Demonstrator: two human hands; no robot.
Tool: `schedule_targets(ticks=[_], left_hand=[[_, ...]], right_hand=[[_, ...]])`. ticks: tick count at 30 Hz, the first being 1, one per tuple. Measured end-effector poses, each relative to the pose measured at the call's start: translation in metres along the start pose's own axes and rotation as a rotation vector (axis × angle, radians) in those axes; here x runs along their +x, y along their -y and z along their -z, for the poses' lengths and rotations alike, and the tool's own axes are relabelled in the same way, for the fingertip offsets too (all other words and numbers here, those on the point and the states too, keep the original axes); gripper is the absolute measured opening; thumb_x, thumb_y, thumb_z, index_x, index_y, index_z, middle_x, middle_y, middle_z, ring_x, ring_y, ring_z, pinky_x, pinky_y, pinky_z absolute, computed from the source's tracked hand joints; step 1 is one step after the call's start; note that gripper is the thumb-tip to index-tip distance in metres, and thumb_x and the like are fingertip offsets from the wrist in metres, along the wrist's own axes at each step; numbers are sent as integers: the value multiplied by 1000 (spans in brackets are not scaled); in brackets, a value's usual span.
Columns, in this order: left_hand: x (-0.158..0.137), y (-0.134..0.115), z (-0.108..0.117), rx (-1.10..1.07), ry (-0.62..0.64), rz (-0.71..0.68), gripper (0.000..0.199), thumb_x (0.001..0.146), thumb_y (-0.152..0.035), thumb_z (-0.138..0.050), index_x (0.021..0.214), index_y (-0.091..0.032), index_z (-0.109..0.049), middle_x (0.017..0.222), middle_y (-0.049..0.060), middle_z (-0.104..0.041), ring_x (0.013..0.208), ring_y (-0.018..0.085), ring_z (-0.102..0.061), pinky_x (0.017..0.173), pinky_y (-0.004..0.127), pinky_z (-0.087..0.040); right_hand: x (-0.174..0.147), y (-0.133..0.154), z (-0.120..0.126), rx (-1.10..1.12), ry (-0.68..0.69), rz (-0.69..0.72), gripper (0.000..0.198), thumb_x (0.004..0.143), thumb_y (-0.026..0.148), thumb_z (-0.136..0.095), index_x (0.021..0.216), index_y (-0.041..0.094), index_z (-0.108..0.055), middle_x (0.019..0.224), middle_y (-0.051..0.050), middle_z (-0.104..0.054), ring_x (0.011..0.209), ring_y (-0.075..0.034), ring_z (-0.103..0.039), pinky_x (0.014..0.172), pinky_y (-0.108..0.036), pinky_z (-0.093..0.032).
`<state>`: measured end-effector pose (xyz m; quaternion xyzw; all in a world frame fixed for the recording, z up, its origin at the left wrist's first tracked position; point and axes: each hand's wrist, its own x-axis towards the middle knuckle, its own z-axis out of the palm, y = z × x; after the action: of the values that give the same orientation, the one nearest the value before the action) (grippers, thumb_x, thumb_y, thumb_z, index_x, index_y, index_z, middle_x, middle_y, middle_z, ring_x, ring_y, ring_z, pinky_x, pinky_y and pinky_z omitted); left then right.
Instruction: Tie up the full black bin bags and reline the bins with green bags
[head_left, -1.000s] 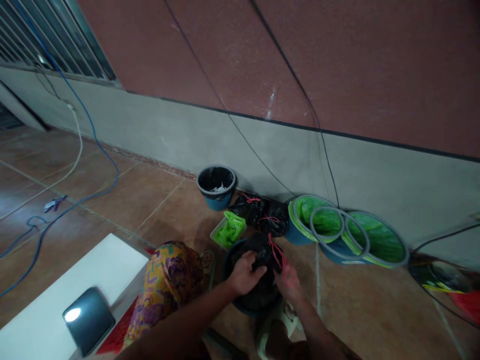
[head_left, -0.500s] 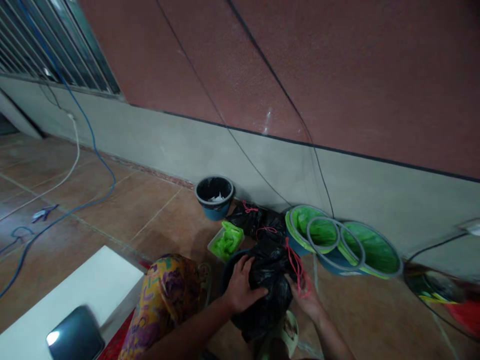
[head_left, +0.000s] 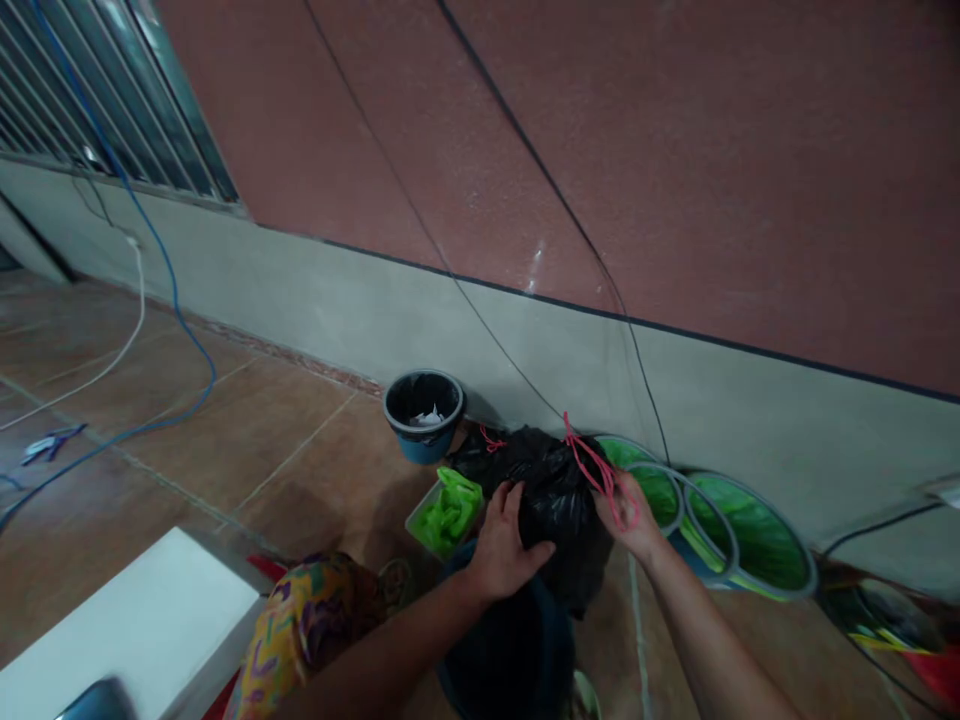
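Observation:
A full black garbage bag [head_left: 559, 500], tied with pink string [head_left: 592, 462], hangs past the far side of a dark bucket [head_left: 502, 655]. My right hand [head_left: 636, 515] grips the bag's right side near the tie, and loose string falls over the fingers. My left hand [head_left: 504, 548] is spread open over the bucket's rim, its fingertips at the bag's left side. Inside the bucket it looks dark. Just beyond my left hand sits a small tub [head_left: 418, 524] with crumpled green plastic bags [head_left: 450, 508].
By the wall stands a blue bin [head_left: 421, 445] lined in black, with white scraps. Another black bag [head_left: 469, 455] lies beside it. Green-lined bins [head_left: 757, 530] with loose grey rings are at right. A white box [head_left: 142, 620] and a blue cable [head_left: 199, 345] are at left.
The black garbage bag has risen out of the bucket and moved away from me, toward the wall. My right hand went with it; the bucket's opening now shows. The view tilted slightly.

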<state>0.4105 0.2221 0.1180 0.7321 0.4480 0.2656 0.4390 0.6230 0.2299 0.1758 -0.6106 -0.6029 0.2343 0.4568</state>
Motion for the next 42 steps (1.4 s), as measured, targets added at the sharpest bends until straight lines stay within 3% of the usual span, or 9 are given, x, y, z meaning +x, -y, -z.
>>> schedule_targets(ticks=[9, 16, 20, 23, 28, 31, 35, 39, 42], left_hand=[[91, 29, -15, 106, 27, 107, 100, 71, -38, -71, 153, -4, -23, 159, 23, -21, 148, 34, -21, 122, 41, -23], [147, 58, -28, 239, 37, 194, 102, 71, -37, -69, 155, -7, -19, 160, 20, -22, 148, 32, -24, 121, 37, -24], [171, 74, -39, 379, 42, 261, 100, 76, -42, -64, 156, -11, -15, 162, 18, -17, 148, 33, -22, 118, 42, -27], [184, 86, -49, 477, 89, 305, 99, 77, -42, -62, 158, -17, -10, 164, 16, -12, 149, 34, -20, 116, 53, -27], [200, 103, -66, 571, 165, 298, 98, 77, -41, -62, 158, -22, -9, 165, 13, -9, 149, 33, -19, 117, 58, -24], [206, 109, -73, 590, 170, 238, 96, 78, -42, -61, 158, -20, -11, 165, 14, -9, 149, 35, -16, 117, 59, -21], [212, 115, -81, 604, 222, 174, 86, 81, -42, -57, 155, -16, -23, 164, 18, -13, 150, 38, -12, 117, 63, -14], [217, 126, -87, 622, 274, 179, 85, 79, -37, -61, 154, -18, -27, 162, 18, -19, 149, 40, -14, 116, 65, -13], [222, 139, -91, 617, 335, 184, 90, 73, -30, -66, 154, -23, -26, 163, 16, -20, 149, 39, -16, 115, 65, -14]], right_hand=[[89, -90, -40, -118, -55, 78, 15, 78, 27, -47, 81, 21, -61, 77, -5, -67, 84, -22, -64, 82, -35, -52], [149, -125, -71, -153, 9, 141, 21, 83, 28, -45, 87, 19, -64, 85, -7, -69, 84, -20, -62, 83, -35, -51], [168, -151, -86, -289, 42, 224, 33, 87, 29, -43, 103, 14, -66, 106, -14, -68, 104, -22, -58, 95, -36, -47], [164, -176, -95, -435, 26, 156, 43, 81, 23, -45, 119, 11, -61, 124, -18, -62, 119, -27, -52, 104, -43, -42], [129, -191, -102, -731, -141, -248, 67, 76, 19, -51, 142, 9, -41, 142, -23, -46, 127, -35, -44, 99, -50, -42], [108, -183, -103, -750, -162, -180, 72, 81, 22, -49, 149, 10, -30, 152, -22, -35, 135, -34, -36, 105, -49, -37], [94, -180, -111, -818, 65, -101, 64, 90, 29, -44, 152, 22, -31, 160, -13, -25, 143, -31, -26, 111, -48, -30], [95, -203, -120, -881, 276, -223, 51, 96, 35, -37, 145, 24, -43, 161, -12, -26, 146, -32, -21, 110, -54, -30], [100, -227, -122, -884, 362, -339, 50, 98, 35, -33, 146, 25, -42, 162, -11, -23, 147, -31, -18, 108, -56, -31]])
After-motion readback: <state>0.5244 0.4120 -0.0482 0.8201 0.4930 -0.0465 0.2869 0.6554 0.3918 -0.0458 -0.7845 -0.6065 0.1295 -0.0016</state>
